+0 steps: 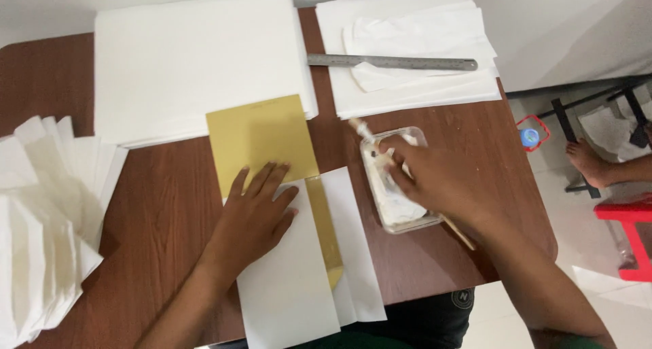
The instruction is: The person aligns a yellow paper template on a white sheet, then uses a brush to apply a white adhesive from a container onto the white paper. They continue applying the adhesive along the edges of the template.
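My left hand lies flat, fingers spread, on a folded white sheet where it overlaps a gold card. A gold strip shows along the fold. My right hand grips a thin wooden brush handle over a clear plastic tub of white paste. The brush tip pokes out past the tub's far end.
A big stack of white paper lies at the back left, another stack with a steel ruler at the back right. Folded white pieces pile up at the left. Beside the brown table are a person's foot and a red stool.
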